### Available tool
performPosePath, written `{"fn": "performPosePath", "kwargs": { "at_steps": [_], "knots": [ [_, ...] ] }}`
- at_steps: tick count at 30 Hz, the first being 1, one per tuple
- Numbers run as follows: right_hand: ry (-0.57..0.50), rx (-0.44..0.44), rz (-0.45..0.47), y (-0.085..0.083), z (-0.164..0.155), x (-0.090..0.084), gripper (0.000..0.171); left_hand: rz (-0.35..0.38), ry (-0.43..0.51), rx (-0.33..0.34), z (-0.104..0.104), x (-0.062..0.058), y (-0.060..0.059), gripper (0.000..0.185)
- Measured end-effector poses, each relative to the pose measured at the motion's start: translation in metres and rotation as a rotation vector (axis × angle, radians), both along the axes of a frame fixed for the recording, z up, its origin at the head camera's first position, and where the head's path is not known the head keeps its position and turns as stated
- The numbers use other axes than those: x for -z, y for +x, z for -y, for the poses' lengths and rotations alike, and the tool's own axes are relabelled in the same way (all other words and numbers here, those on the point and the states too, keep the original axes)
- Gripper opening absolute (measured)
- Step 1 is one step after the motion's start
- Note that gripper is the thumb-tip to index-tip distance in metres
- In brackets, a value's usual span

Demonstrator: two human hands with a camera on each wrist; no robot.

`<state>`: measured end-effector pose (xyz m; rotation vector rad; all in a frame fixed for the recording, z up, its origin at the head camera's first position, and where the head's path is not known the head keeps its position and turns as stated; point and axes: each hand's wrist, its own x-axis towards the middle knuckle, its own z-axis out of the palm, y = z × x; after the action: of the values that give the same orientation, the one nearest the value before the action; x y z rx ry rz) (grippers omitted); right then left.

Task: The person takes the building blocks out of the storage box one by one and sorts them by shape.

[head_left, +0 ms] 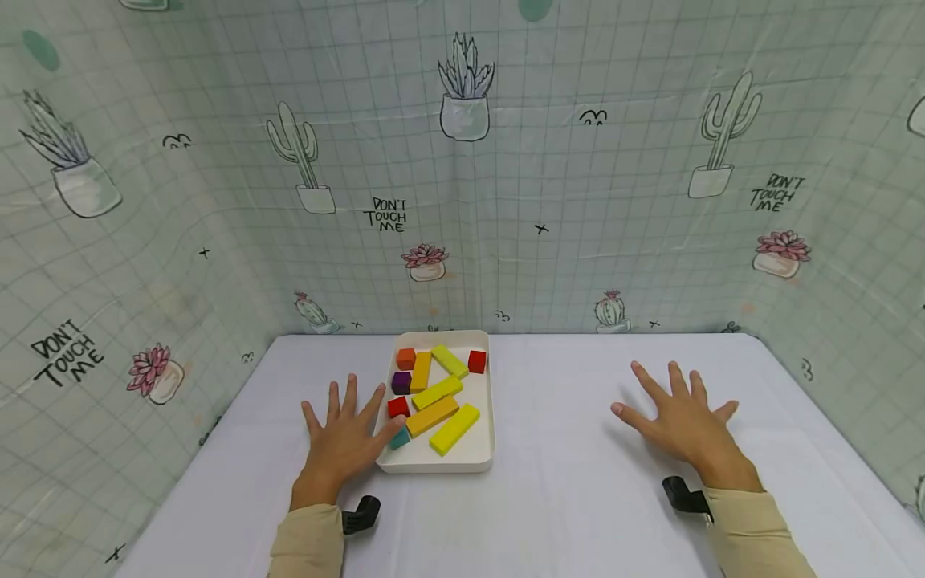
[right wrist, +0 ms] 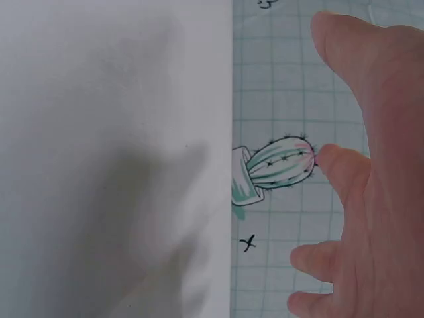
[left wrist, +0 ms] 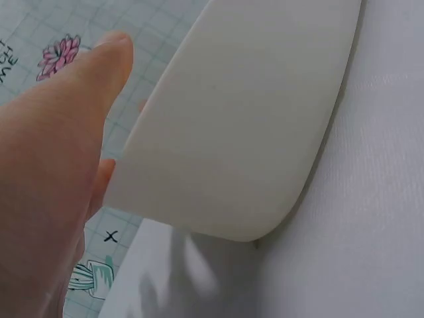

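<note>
My left hand (head_left: 345, 445) is spread with straight fingers beside a white tray (head_left: 482, 449); its thumb overlaps the tray's left rim in the head view. From the left wrist, the tray's outer wall (left wrist: 232, 119) stands right by the thumb (left wrist: 112, 66). Inside the tray lie yellow blocks (head_left: 454, 429), orange-yellow bars (head_left: 432, 416), red cubes (head_left: 477, 362), an orange cube (head_left: 406, 359), a purple cube (head_left: 401, 383) and a teal cube (head_left: 400, 437), partly hidden by the thumb. My right hand (head_left: 682, 421) is held with fingers spread over the right side of the table, holding nothing.
A white cloth covers the table (head_left: 564, 482). Behind and at both sides hangs a grid-patterned curtain (head_left: 535, 160) printed with cacti and lettering. Black wrist-worn devices (head_left: 361, 514) sit at both wrists, below tan sleeves (head_left: 755, 530).
</note>
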<state>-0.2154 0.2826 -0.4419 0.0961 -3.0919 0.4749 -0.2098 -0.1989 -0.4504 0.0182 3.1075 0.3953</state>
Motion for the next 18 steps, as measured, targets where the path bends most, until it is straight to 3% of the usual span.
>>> {"fn": "performPosePath", "kwargs": {
  "at_steps": [18],
  "knots": [
    [0.027, -0.016, -0.038, 0.006, 0.006, 0.01, 0.094, -0.031, 0.097, 0.004, 0.0, 0.006, -0.004, 0.082]
  ]
}}
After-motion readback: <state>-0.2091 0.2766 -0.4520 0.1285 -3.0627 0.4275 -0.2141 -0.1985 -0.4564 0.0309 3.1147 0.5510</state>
